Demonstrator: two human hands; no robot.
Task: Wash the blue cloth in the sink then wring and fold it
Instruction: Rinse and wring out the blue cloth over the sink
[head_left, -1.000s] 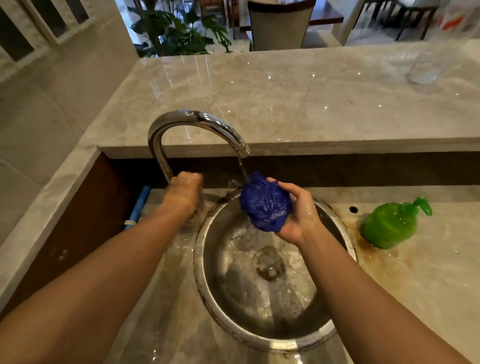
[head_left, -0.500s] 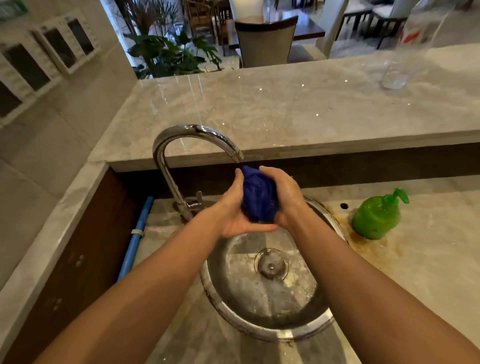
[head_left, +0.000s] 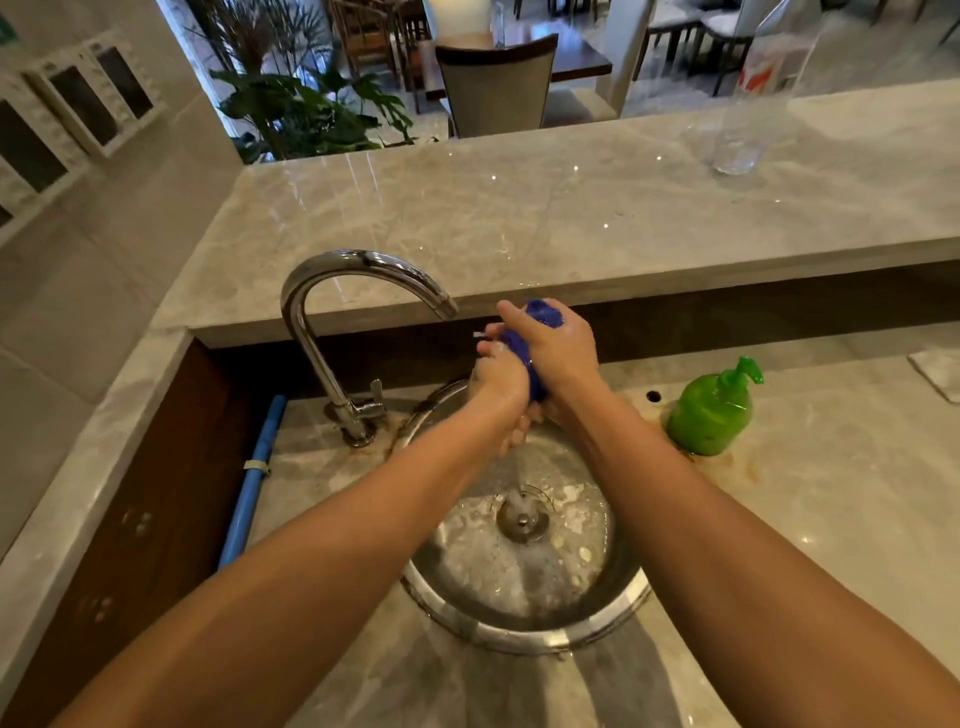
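The blue cloth (head_left: 521, 349) is bunched into a tight roll above the round steel sink (head_left: 524, 636), just right of the tap spout. My left hand (head_left: 500, 382) grips its lower part and my right hand (head_left: 558, 347) wraps its upper part, so only slivers of blue show between the fingers. A thin stream of water falls from under my hands onto the drain (head_left: 522, 517). Foam lies in the basin.
The curved chrome tap (head_left: 332, 322) stands left of the sink. A green soap pump bottle (head_left: 711, 410) sits to the right on the wet marble counter. A raised marble ledge behind carries a clear plastic bottle (head_left: 753, 98). A blue pipe (head_left: 252, 478) runs along the left.
My left hand left the tap and joined the right on the cloth. Both hands now squeeze it tighter and higher, with water running down into the sink.
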